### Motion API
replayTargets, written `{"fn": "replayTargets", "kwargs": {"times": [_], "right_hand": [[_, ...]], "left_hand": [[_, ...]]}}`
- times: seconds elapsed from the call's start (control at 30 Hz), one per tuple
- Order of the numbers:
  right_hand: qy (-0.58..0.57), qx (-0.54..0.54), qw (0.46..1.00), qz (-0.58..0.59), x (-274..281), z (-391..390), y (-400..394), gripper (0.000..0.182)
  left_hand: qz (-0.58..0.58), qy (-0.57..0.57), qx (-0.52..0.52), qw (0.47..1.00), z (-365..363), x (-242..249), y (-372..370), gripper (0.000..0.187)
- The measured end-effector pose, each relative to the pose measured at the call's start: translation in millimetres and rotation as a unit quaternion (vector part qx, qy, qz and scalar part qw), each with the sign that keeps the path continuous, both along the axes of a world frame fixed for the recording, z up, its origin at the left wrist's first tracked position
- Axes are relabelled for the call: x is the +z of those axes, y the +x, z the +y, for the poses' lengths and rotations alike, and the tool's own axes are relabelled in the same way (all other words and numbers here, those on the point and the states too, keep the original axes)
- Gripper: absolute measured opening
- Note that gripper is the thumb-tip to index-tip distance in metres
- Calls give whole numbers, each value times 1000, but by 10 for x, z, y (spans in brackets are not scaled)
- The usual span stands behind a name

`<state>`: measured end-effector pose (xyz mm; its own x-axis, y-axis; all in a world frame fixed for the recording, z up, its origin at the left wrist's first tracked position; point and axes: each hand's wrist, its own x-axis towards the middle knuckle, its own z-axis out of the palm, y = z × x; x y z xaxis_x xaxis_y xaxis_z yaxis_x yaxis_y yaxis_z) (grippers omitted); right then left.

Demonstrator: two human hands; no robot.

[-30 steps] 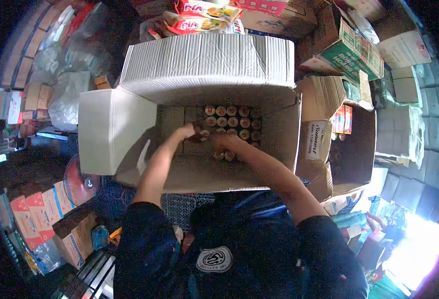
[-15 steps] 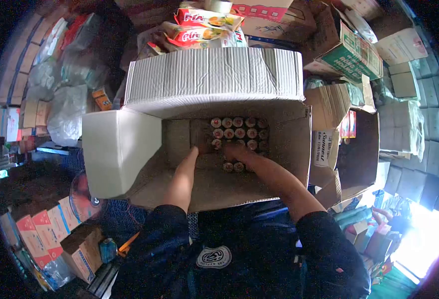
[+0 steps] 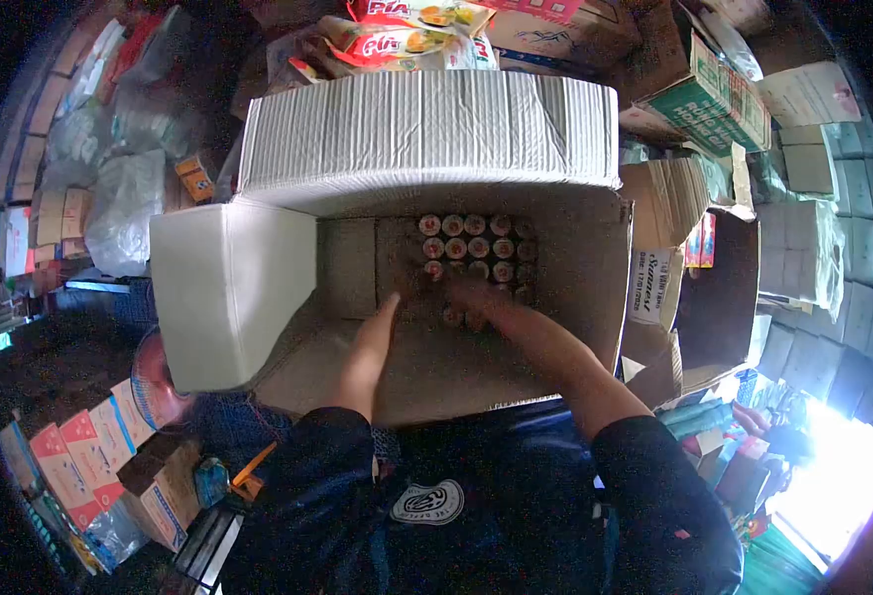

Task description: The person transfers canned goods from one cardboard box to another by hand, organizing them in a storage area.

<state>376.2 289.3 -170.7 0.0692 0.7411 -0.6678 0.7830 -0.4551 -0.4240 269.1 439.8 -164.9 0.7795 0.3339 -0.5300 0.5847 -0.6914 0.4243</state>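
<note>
A large open cardboard box (image 3: 436,372) with white outer flaps stands in front of me, and both arms reach down into it. On its floor, to the right of centre, several round-topped containers (image 3: 476,247) stand upright in close rows; whether they are cans or jars is hard to tell. My left hand (image 3: 411,284) is at the left edge of these rows, its fingers dark and blurred. Over the nearer rows lies my right hand (image 3: 472,295), covering some of the tops. Shadow hides the fingers of both hands and anything in them.
Beyond the rear flap lie red and white packets (image 3: 397,45). A second open carton (image 3: 719,297) adjoins on the right, with a green-printed box (image 3: 709,104) behind it. A fan (image 3: 159,382) and stacked cartons (image 3: 84,456) stand on the left.
My view has shifted slightly, so the box looks a little larger. Both hands remain at the container rows, the right hand slightly farther right over the nearer tops.
</note>
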Motion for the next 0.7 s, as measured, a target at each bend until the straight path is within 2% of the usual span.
{"fn": "replayTargets", "kwargs": {"times": [0.1,0.23,0.3,0.43,0.5,0.57,0.7], "right_hand": [[51,13,998,-22,84,31,23,28],[179,36,976,-120,321,178,63,27],[96,74,988,-100,756,291,90,27],[104,97,986,-91,2076,149,334,33],[162,81,978,-102,2515,-148,389,36],[311,25,946,-86,2295,-430,469,43],[342,-60,934,-79,2762,-1190,490,51]], "left_hand": [[-7,12,-9,1000,-54,-27,78,53],[-16,33,-38,999,-3,59,299,53],[-3,50,-67,996,99,145,422,53],[56,92,-109,988,405,382,572,53],[94,107,-118,983,500,612,681,53],[111,108,-130,979,545,795,774,52],[26,29,-173,984,338,1315,881,50]]}}
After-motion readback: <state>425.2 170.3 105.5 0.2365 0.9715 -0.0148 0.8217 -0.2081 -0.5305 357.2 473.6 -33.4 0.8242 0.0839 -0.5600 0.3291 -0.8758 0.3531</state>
